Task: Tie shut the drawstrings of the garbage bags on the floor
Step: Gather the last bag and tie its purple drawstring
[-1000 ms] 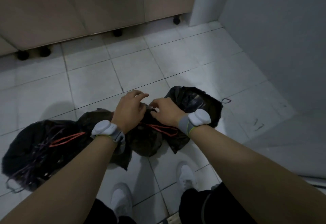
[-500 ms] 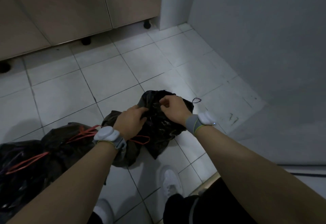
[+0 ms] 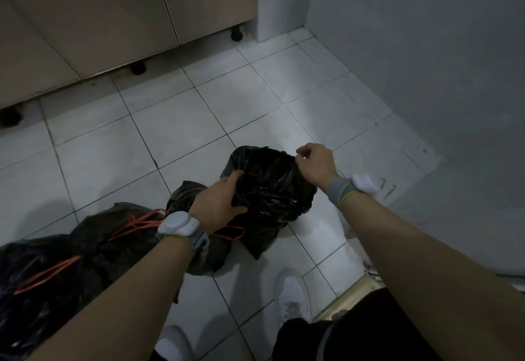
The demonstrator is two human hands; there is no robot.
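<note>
A black garbage bag (image 3: 272, 187) lies on the white tile floor in the middle of the view. My left hand (image 3: 218, 204) grips the bag's left side, fingers pressed into the plastic. My right hand (image 3: 315, 164) pinches the bag's upper right rim, fingers closed; a thin drawstring there is too small to make out. A second dark bag (image 3: 196, 198) with a red drawstring (image 3: 230, 235) lies just left of it, partly under my left wrist. A third black bag (image 3: 56, 275) with red drawstrings (image 3: 45, 275) sits at the lower left.
Beige cabinet doors (image 3: 113, 14) on black feet (image 3: 138, 68) run along the back. A grey wall (image 3: 426, 62) closes off the right side. My white shoes (image 3: 292, 295) stand on the tiles just below the bags. Open tile floor (image 3: 170, 133) lies between bags and cabinets.
The view has swung right and the bags have shifted left in it. My right hand moved out to the right rim of the rightmost bag, and my left hand took hold of its left side.
</note>
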